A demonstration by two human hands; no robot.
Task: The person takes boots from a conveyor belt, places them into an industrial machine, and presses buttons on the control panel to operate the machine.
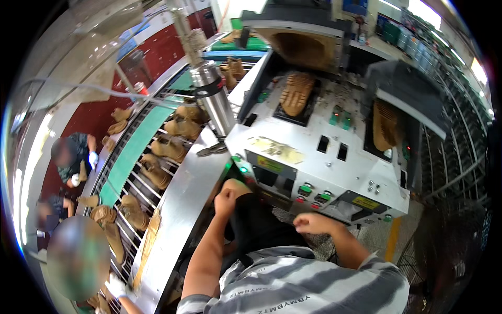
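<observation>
My left hand (pixel 226 202) is closed in a fist beside my raised knee, with nothing seen in it. My right hand (pixel 310 224) hangs over my lap in front of the machine, its fingers curled in and nothing showing between them. Before me stands a white two-station press (pixel 308 149). A brown treaded sole (pixel 296 95) lies tread up in its left station, under a raised lid (pixel 300 36). In the right station a brown ridged sole (pixel 385 126) sits partly beneath another tilted lid (pixel 410 97). Neither hand touches the press.
Left of me runs a steel ledge (pixel 180 222) with pliers (pixel 212 150) on it. Beyond, a roller conveyor carries several tan boots (pixel 155 170). A steel cylinder (pixel 213 99) rises at the press corner. Co-workers, one with a white-gloved hand (pixel 116 287), are along the conveyor. Green buttons (pixel 306 187) line the press front.
</observation>
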